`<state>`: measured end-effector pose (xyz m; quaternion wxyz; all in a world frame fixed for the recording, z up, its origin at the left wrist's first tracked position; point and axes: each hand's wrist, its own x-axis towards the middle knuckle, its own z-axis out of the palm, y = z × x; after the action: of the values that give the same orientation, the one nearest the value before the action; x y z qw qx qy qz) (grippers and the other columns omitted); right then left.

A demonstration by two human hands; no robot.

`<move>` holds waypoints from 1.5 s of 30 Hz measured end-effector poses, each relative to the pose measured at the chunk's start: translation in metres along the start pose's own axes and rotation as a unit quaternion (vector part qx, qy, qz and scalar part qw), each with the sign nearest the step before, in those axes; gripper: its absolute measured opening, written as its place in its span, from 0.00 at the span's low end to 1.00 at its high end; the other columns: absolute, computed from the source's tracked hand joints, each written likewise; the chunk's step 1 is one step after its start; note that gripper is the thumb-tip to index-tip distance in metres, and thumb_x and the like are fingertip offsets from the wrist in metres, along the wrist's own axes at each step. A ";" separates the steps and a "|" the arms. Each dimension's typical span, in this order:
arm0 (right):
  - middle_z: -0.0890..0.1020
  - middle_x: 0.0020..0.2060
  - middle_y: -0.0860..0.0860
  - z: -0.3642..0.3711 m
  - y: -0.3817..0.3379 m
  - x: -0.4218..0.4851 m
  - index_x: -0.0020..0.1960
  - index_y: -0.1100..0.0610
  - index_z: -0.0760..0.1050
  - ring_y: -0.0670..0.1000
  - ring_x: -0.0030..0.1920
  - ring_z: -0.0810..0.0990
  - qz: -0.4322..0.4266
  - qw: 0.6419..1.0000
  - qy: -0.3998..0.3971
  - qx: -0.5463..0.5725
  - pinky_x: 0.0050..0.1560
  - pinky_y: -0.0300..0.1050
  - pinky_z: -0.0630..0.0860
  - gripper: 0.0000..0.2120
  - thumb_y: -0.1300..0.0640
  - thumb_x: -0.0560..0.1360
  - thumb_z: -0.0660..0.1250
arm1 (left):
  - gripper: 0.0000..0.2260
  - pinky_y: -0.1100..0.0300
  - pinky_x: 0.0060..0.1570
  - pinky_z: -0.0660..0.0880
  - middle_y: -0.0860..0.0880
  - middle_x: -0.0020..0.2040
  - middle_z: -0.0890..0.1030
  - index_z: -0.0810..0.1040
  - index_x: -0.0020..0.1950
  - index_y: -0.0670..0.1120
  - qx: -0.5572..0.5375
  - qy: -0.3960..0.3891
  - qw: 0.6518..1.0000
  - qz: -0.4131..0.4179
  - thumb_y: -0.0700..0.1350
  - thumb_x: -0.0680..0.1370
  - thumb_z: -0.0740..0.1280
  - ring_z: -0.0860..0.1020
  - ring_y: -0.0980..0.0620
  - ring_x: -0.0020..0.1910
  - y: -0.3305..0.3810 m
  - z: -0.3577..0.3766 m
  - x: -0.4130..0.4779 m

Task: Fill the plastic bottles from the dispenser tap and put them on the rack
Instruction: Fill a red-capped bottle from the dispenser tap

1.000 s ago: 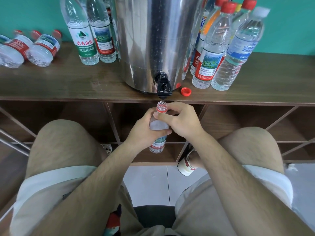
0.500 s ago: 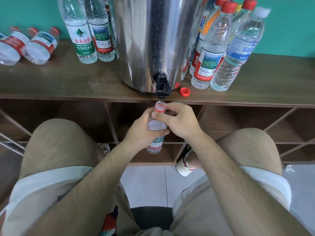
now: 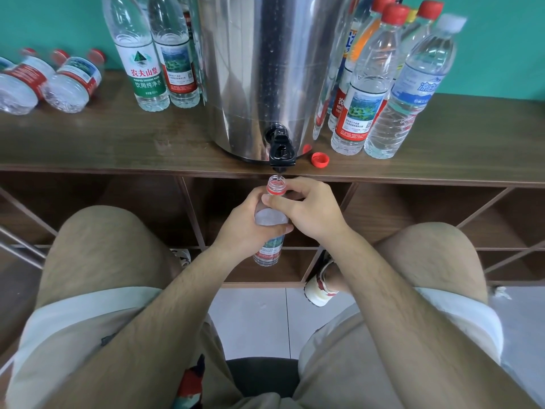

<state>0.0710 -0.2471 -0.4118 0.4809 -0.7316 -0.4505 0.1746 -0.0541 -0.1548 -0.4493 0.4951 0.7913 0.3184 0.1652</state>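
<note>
A small clear plastic bottle (image 3: pixel 269 249) with a red neck ring stands upright directly under the black tap (image 3: pixel 280 153) of the steel dispenser (image 3: pixel 265 69). Its mouth is uncapped and sits just below the spout. My left hand (image 3: pixel 250 224) grips the bottle's body. My right hand (image 3: pixel 309 209) pinches the bottle's neck with thumb and fingers. A loose red cap (image 3: pixel 320 159) lies on the shelf top right of the tap.
The dispenser stands on a brown wooden rack (image 3: pixel 118 143) with open compartments below. Upright bottles (image 3: pixel 365 93) crowd its right side, two more (image 3: pixel 153 60) stand at its left, and capped bottles (image 3: pixel 70 81) lie at far left. My knees flank the bottle.
The view has shifted slightly; both hands keep the same hold on the bottle under the tap. Nothing else has visibly moved.
</note>
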 end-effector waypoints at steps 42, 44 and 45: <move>0.87 0.45 0.44 0.000 0.000 -0.001 0.54 0.51 0.87 0.45 0.49 0.84 0.019 1.000 -0.002 -0.002 0.53 0.49 0.82 0.09 0.49 0.76 0.77 | 0.35 0.61 0.56 0.74 0.54 0.67 0.79 0.67 0.75 0.56 0.003 0.002 1.000 0.010 0.51 0.72 0.80 0.76 0.58 0.58 -0.009 0.004 0.005; 0.87 0.45 0.44 0.001 0.001 -0.001 0.54 0.51 0.87 0.45 0.49 0.84 0.020 1.000 -0.002 -0.001 0.52 0.48 0.82 0.09 0.49 0.76 0.77 | 0.35 0.65 0.54 0.74 0.55 0.67 0.79 0.68 0.75 0.56 0.004 0.001 1.000 0.011 0.51 0.72 0.81 0.76 0.58 0.58 -0.010 0.004 0.005; 0.87 0.46 0.44 0.001 0.001 -0.001 0.55 0.51 0.87 0.45 0.49 0.84 0.019 1.000 -0.003 -0.004 0.52 0.47 0.81 0.10 0.49 0.76 0.76 | 0.35 0.67 0.52 0.73 0.55 0.67 0.79 0.68 0.75 0.56 0.005 0.002 1.000 0.012 0.51 0.72 0.80 0.76 0.59 0.57 -0.010 0.003 0.005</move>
<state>0.0703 -0.2471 -0.4136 0.4735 -0.7414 -0.4382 0.1845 -0.0515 -0.1506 -0.4600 0.4886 0.7970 0.3111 0.1712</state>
